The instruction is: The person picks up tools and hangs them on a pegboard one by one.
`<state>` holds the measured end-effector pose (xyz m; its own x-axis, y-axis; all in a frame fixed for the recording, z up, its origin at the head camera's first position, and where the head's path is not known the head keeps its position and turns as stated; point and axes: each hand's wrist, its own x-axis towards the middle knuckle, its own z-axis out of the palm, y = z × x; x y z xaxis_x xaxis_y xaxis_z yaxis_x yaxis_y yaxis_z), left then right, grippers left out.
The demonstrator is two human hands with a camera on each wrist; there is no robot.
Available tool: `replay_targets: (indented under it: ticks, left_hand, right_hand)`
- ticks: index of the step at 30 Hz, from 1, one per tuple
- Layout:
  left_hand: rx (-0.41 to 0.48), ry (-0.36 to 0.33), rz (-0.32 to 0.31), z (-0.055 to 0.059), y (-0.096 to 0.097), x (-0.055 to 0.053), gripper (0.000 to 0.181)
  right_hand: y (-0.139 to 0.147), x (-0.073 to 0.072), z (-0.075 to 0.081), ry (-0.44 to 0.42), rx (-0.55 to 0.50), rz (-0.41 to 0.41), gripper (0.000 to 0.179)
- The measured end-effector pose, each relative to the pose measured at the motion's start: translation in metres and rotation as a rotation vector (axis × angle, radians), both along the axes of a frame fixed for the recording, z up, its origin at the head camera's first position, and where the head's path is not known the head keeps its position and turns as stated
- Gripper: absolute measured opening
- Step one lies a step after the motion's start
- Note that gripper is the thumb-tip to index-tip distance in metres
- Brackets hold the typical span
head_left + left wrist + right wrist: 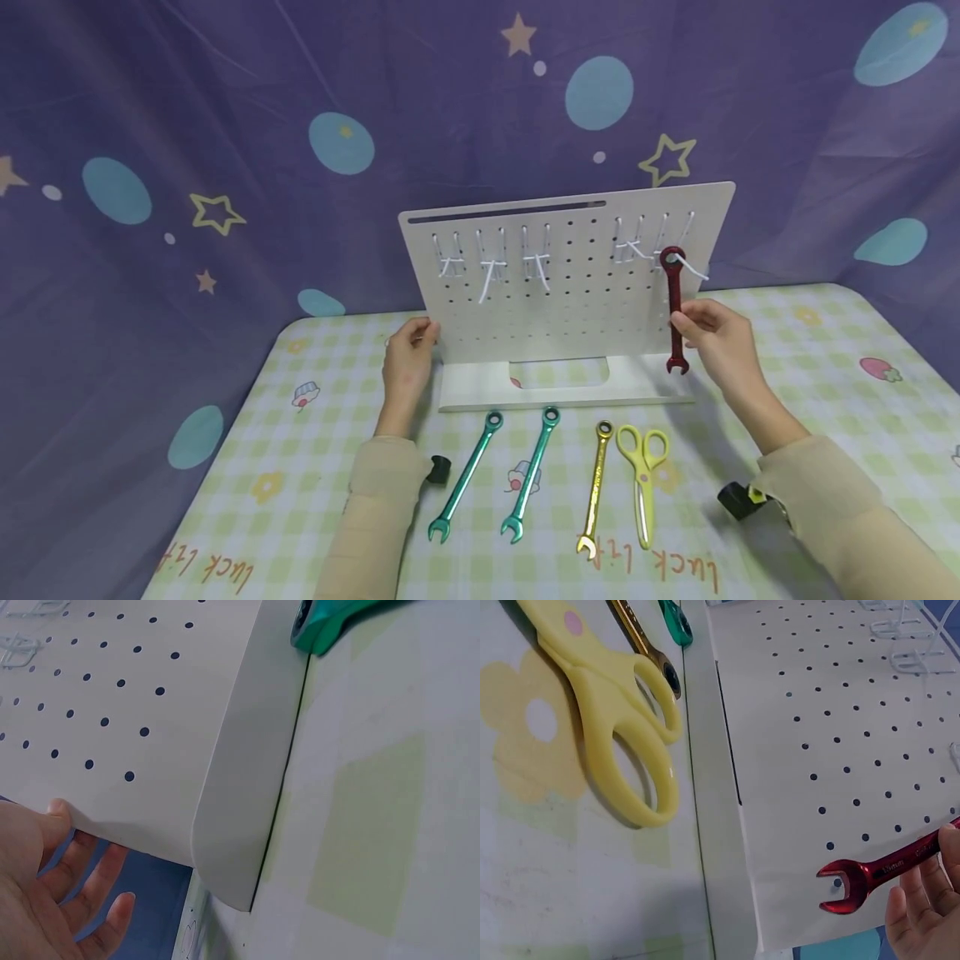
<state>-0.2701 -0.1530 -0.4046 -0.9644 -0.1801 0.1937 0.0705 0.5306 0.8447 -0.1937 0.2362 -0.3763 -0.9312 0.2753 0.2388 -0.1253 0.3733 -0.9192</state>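
A white pegboard (540, 308) with several wire hooks stands on the table. A red combination wrench (675, 304) hangs upright before its right side, ring end up around a white hook (692, 267). My right hand (723, 337) pinches the wrench's shaft between thumb and fingers. In the right wrist view the wrench's open end (847, 885) points away from that hand. At the board's left edge my left hand (408, 358) holds on, thumb (58, 814) at the front face and fingers behind the edge.
In front of the board's base lie two green wrenches (468, 475) (532, 475), a gold wrench (596, 492) and yellow scissors (642, 483). Further white hooks (491, 267) project from the board's left half. A checked cloth (337, 467) covers the table; a purple curtain (247, 100) hangs behind.
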Motion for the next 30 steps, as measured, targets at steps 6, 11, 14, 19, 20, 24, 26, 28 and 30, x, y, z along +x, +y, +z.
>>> replay_targets:
  ticks: [6, 11, 14, 19, 20, 24, 26, 28, 30]
  left_hand:
    - [0.004, 0.007, -0.009, -0.001, 0.000, 0.000, 0.034]
    - [0.002, 0.010, -0.007, -0.001, 0.001, 0.001, 0.033]
    - [0.010, 0.008, -0.010, 0.000, 0.001, 0.001, 0.033]
    - [0.022, 0.003, -0.021, 0.001, 0.000, 0.001, 0.033]
    - [0.021, 0.002, -0.023, 0.001, 0.000, 0.001, 0.034]
    - [0.018, 0.002, -0.022, 0.001, 0.000, 0.001, 0.034]
    - [0.016, 0.001, -0.022, 0.001, 0.000, 0.000, 0.034]
    - [0.016, -0.001, -0.019, 0.001, 0.000, 0.000, 0.034]
    - [0.015, -0.006, -0.017, 0.000, 0.000, 0.000, 0.034]
  right_hand:
    - [0.002, -0.008, -0.007, 0.010, -0.030, 0.030, 0.025]
    - [0.004, -0.012, -0.010, 0.003, -0.019, 0.047, 0.024]
    - [0.007, -0.015, -0.011, -0.005, 0.002, 0.056, 0.029]
    - [0.011, -0.016, -0.011, -0.010, 0.056, 0.063, 0.035]
    - [0.012, -0.016, -0.011, -0.009, 0.065, 0.063, 0.036]
    - [0.014, -0.016, -0.012, -0.002, 0.083, 0.066, 0.034]
    - [0.014, -0.016, -0.012, 0.001, 0.085, 0.070, 0.033]
    - [0.015, -0.016, -0.012, 0.008, 0.089, 0.077, 0.032]
    - [0.015, -0.015, -0.012, 0.015, 0.093, 0.083, 0.031]
